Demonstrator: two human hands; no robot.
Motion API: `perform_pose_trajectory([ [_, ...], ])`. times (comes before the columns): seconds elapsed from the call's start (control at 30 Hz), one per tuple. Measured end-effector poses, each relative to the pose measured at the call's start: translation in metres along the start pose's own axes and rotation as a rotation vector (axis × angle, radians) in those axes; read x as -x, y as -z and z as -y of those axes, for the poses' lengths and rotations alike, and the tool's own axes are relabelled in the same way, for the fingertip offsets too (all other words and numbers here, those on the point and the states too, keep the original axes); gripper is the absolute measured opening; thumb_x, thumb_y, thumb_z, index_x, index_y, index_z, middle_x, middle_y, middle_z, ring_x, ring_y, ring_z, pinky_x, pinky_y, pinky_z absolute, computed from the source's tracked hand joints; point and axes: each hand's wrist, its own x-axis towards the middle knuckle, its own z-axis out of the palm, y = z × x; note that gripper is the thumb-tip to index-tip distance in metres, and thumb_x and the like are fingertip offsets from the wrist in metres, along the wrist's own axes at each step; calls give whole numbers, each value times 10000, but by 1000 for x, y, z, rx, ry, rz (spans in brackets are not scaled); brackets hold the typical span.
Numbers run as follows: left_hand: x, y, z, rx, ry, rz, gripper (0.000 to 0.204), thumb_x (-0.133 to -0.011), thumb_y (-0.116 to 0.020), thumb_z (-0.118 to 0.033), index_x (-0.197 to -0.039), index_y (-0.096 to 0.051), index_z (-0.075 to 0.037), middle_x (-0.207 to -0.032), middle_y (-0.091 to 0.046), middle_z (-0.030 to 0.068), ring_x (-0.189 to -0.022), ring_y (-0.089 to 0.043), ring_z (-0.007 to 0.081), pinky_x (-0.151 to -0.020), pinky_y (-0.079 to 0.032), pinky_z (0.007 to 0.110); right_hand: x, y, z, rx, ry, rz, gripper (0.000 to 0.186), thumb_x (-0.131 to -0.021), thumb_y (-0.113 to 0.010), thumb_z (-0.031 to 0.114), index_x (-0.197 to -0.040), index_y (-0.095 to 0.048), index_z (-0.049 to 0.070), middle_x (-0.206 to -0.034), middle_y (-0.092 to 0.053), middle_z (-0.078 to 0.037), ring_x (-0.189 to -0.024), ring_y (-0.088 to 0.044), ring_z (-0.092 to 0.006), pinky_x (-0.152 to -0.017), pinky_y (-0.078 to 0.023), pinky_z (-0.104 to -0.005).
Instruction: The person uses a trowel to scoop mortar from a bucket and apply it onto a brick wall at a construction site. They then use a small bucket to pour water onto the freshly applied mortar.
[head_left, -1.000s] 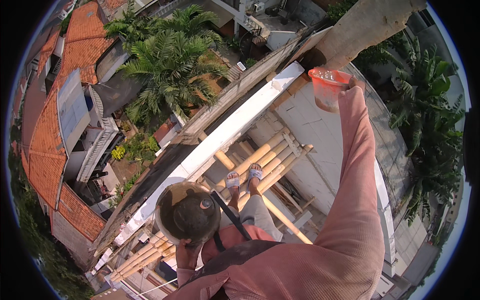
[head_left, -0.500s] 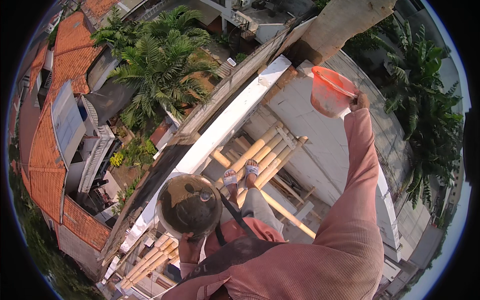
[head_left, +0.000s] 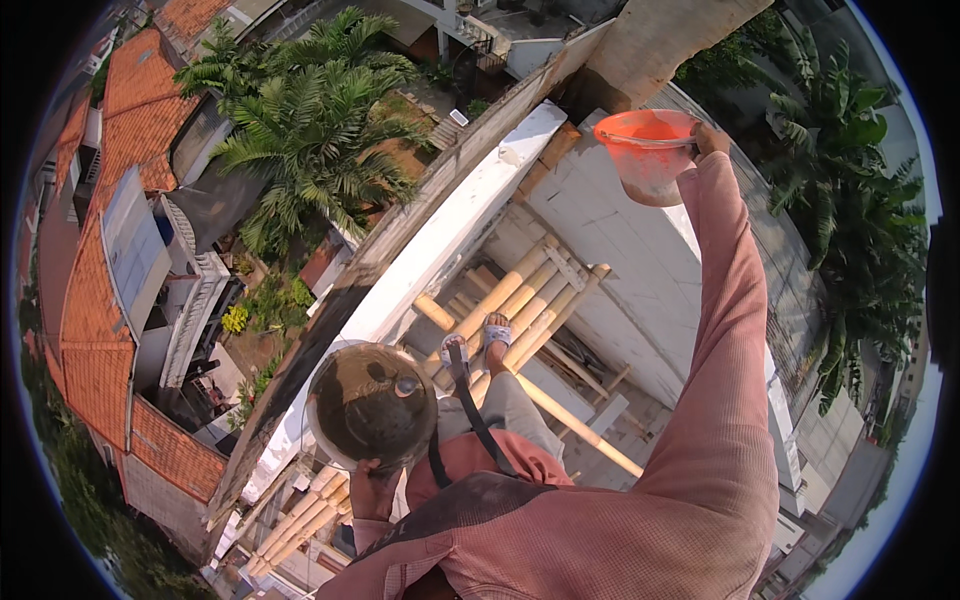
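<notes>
My right hand [head_left: 708,140], on an outstretched arm, grips the rim of a small orange plastic pail [head_left: 645,160], held upright near a stained concrete column [head_left: 650,50]. Its lower part is coated in grey residue. Low at the centre, my left hand [head_left: 372,488] is closed on the lower rim of a larger round bucket [head_left: 370,410] of murky liquid, with a small round object inside it. A dark strap [head_left: 478,425] hangs beside this bucket. My sandalled feet [head_left: 497,335] stand on bamboo poles below.
A white block ledge [head_left: 460,220] runs diagonally beside a weathered wall [head_left: 420,200]. Under the bamboo scaffold [head_left: 550,410] is a drop to a littered floor. A pale block wall [head_left: 620,240] stands at right. Tiled roofs [head_left: 95,360], palms [head_left: 310,150] and banana plants [head_left: 830,220] lie beyond.
The orange pail dipped and tipped half a second ago and is now higher, more upright and further left. My left hand keeps the large bucket. The view has shifted slightly.
</notes>
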Motion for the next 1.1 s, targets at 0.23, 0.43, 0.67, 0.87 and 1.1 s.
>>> perform_pose_trajectory([
  [0.23, 13, -9, 4, 70, 56, -16, 222, -829, -518, -53, -1037, -557, 13, -1132, -622, 152, -1094, -602, 325, -948, -529, 486, 7, -37, -14, 537, 169, -230, 267, -829, -648, 198, -898, -636, -60, -761, -642, -133, -521, -595, -193, -414, -445, -335],
  [0.43, 9, -24, 1, -50, 118, -1, 342, -832, -504, -60, -1162, -544, 20, -1202, -616, 156, -1139, -588, 329, -995, -501, 469, 14, 61, -60, -310, -51, -10, 133, -843, -608, 87, -886, -539, -19, -775, -530, -101, -596, -549, -189, -475, -539, -311],
  [0.67, -4, -26, -12, -192, 179, 75, 353, -837, -515, -79, -1177, -543, 11, -1237, -610, 145, -1149, -586, 297, -991, -506, 436, 28, 210, -157, -737, -31, -153, 173, -859, -548, 62, -1025, -530, 20, -819, -519, -97, -620, -540, -199, -498, -539, -301],
  [0.87, -4, -47, -20, -237, 74, -23, 329, -843, -510, -79, -1157, -545, 10, -1197, -615, 145, -1133, -593, 296, -969, -519, 442, 24, 334, -252, -940, -14, -406, 257, -878, -519, 59, -1089, -451, -70, -950, -562, -184, -740, -628, -298, -581, -622, -362],
  [1.1, 1, -62, -35, -332, 40, -44, 116, -925, -463, -135, -912, -525, -38, -1120, -605, 153, -1082, -611, 322, -890, -572, 463, 27, 364, -343, -991, -31, -542, 268, -920, -461, 81, -1099, -419, -115, -960, -587, -219, -806, -652, -369, -679, -631, -408],
])
